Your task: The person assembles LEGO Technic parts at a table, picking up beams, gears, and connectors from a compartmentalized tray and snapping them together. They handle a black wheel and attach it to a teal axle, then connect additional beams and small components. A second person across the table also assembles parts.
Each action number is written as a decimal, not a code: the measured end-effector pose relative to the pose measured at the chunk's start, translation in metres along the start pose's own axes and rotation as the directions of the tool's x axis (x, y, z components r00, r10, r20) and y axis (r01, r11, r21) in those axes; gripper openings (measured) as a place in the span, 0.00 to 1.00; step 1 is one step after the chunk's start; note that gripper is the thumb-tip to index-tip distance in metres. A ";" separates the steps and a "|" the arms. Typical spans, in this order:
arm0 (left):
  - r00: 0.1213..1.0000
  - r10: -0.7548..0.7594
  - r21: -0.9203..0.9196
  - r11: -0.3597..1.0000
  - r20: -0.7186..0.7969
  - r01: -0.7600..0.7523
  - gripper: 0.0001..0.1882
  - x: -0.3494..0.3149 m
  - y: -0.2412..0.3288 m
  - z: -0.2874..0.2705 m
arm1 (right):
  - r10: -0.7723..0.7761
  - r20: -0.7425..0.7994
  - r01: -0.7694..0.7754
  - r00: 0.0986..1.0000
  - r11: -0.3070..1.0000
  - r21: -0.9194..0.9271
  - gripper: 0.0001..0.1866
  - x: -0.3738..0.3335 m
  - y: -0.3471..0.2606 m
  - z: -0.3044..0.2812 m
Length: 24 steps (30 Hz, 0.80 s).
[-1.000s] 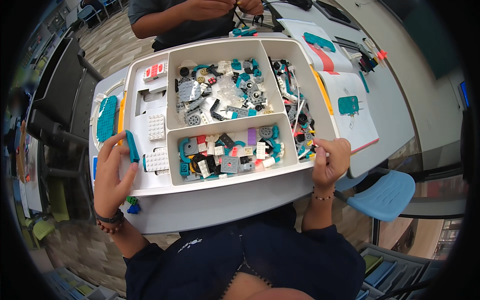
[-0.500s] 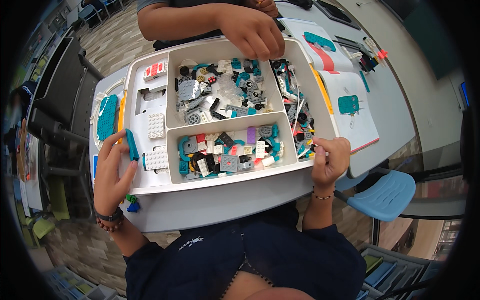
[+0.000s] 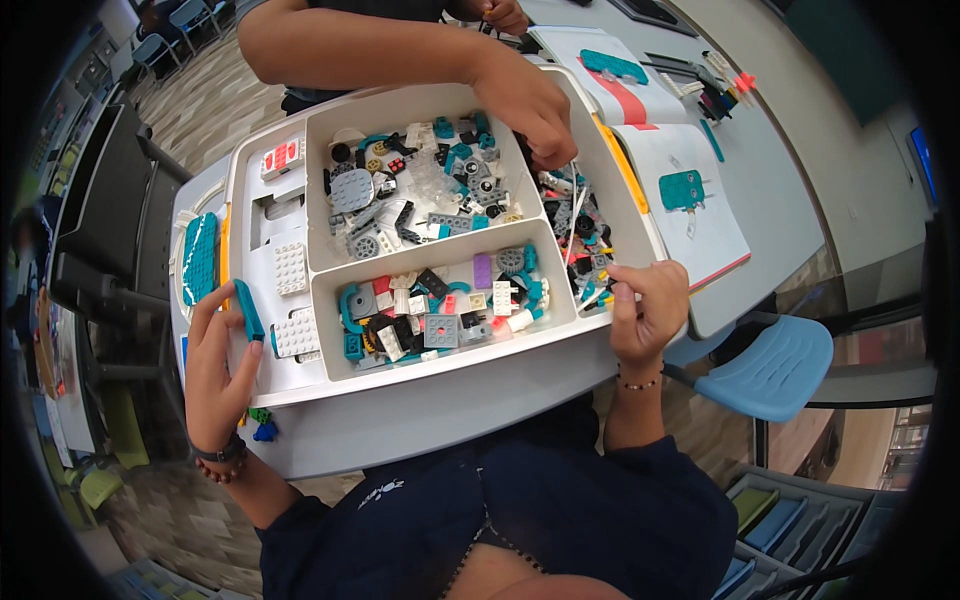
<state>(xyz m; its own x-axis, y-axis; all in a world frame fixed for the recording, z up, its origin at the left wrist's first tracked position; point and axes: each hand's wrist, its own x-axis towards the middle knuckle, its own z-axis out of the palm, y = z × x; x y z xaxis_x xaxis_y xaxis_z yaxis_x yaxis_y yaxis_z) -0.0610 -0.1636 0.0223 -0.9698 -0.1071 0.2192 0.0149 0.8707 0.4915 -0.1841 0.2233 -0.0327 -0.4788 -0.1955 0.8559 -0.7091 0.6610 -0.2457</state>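
Note:
My left hand [image 3: 214, 375] rests at the left edge of a white sorting tray [image 3: 380, 385], with a slim teal building piece [image 3: 249, 311] between its thumb and fingers. At the tray's near right corner, my right hand [image 3: 652, 308] is closed, thumb against curled fingers. Whatever it may pinch is too small to make out. Just beside its fingertips lies the narrow right compartment, holding small pegs, a white rod [image 3: 576, 222] and black and grey parts. Another person's hand [image 3: 530, 108] reaches into the far part of that compartment. Gears, bricks and a grey round plate [image 3: 352, 190] fill the other compartments.
An open booklet [image 3: 690, 225] with teal plates on it lies right of the tray. A large teal plate [image 3: 200, 258] is at its left, and green and blue bricks [image 3: 264, 428] lie near my left wrist. A blue chair [image 3: 765, 375] stands at the right.
The other person's hand has moved from above the tray's far edge down into the right compartment. The whole view has shifted and tilted slightly. My hands keep nearly the same places at the tray.

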 end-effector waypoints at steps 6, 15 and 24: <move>1.000 -0.009 0.028 1.000 0.005 0.009 0.11 -0.001 -0.001 0.000 | 0.002 0.002 -0.002 1.000 1.000 -0.001 0.07 0.001 0.000 0.001; 0.999 0.030 0.021 0.999 -0.017 -0.030 0.11 -0.001 -0.004 0.001 | 0.001 0.000 -0.001 1.000 1.000 0.006 0.08 0.002 -0.003 0.001; 0.999 0.030 0.018 0.999 -0.030 -0.029 0.11 -0.003 -0.006 -0.001 | 0.055 0.031 -0.058 0.998 0.993 0.098 0.09 -0.001 -0.003 -0.002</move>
<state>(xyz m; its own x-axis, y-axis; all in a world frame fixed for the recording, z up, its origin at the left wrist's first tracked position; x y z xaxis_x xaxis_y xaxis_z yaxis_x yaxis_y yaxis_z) -0.0581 -0.1692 0.0193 -0.9613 -0.0952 0.2587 0.0390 0.8821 0.4694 -0.1810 0.2229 -0.0319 -0.5333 -0.1814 0.8263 -0.7274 0.5969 -0.3385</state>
